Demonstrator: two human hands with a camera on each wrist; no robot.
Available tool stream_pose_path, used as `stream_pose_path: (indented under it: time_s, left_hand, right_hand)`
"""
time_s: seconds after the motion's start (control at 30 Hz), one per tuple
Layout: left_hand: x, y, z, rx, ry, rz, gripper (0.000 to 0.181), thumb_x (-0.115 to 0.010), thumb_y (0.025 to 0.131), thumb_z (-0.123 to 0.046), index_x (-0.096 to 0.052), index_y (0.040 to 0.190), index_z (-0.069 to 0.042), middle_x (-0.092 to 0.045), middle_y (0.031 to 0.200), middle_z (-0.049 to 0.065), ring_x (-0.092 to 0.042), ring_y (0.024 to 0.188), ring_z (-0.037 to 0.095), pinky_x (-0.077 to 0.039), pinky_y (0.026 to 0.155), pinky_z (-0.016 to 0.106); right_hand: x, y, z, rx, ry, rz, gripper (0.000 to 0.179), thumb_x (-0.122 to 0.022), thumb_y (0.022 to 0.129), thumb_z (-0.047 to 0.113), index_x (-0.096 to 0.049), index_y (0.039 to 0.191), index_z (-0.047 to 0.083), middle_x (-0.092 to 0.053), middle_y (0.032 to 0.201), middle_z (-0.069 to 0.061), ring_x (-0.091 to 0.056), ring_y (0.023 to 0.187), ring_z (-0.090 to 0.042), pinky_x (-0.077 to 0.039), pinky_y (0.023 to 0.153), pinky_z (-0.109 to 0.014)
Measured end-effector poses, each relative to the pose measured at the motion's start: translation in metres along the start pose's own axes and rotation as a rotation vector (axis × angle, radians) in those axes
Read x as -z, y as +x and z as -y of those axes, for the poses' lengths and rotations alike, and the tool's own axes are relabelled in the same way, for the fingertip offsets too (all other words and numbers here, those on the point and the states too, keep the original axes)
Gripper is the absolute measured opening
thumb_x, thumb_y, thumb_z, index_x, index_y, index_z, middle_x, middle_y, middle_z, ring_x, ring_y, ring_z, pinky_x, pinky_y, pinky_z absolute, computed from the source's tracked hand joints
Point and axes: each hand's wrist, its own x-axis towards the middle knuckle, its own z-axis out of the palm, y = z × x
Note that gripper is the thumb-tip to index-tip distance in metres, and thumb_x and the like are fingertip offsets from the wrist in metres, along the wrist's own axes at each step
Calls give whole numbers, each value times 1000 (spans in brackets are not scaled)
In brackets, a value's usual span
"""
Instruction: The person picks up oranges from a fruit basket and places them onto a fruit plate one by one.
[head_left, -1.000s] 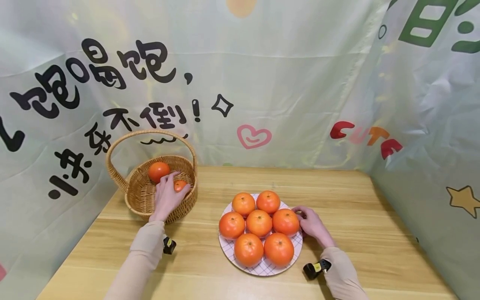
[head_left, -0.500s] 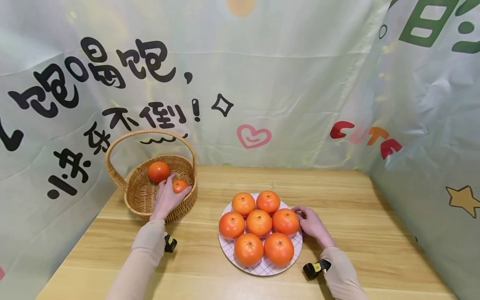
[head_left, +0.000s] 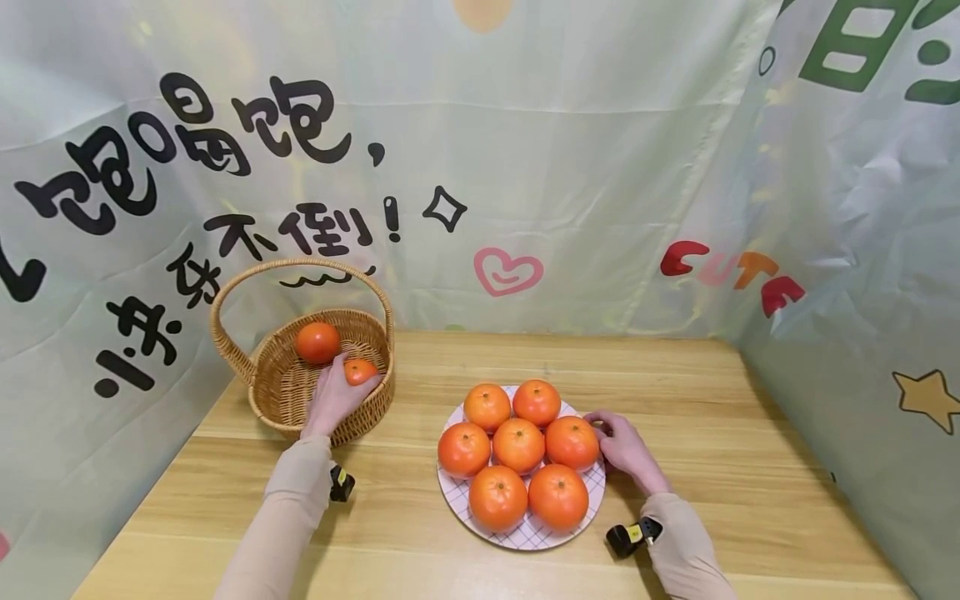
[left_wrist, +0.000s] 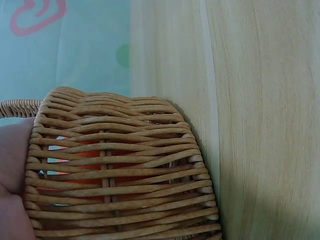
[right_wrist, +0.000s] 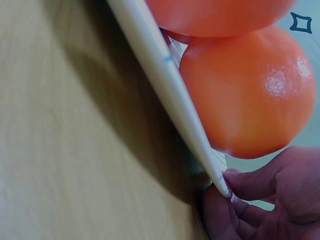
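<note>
Inside the wicker basket, my left hand holds an orange near the right wall, thumb on its near side and fingers on its left. A second orange lies behind it. In the left wrist view the basket wall hides most of the fruit, and part of the hand shows at the left edge. My right hand pinches the right rim of a white checked plate, the thumb above and fingers below, as the right wrist view shows. Several oranges sit on that plate.
The basket's tall arched handle rises over its opening. A wooden table carries both basket and plate. Printed cloth walls stand behind and at the sides.
My left hand has drawn slightly down and left around the orange, leaving more of the fruit showing. The right hand and the plate stay where they were.
</note>
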Motion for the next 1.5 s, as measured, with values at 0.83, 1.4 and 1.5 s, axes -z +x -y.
stream_pose_path:
  time_s: [0.83,1.4,1.5]
  left_hand:
    - [-3,1,2,-63,-1,-54,74,-64,93,-38,-35,150,-1,-51,137,35,-53,125,48,-47,97,59]
    - [-4,-2,-1,-58,-37,-130,74,-64,93,-38,-33,151,-6,-42,145,32,-46,130,49,-39,104,62]
    - [-5,-2,-1,-64,-49,-161,73,-64,92,-38,-34,151,-7,-42,146,31,-45,131,49,-38,106,63]
  right_hand:
    - [1,0,1,-16,-11,6,27,-49,96,1,-62,120,-4,-61,90,-16,-56,73,-21,-47,59,-31]
    - [1,0,1,-18,5,4,27,-49,96,0,-62,120,-5,-61,89,-16,-55,69,-20,-47,58,-31]
    - [0,0,1,-14,1,6,27,-49,96,0,-61,120,-5,-60,89,-16,-55,69,-20,-47,58,-31]
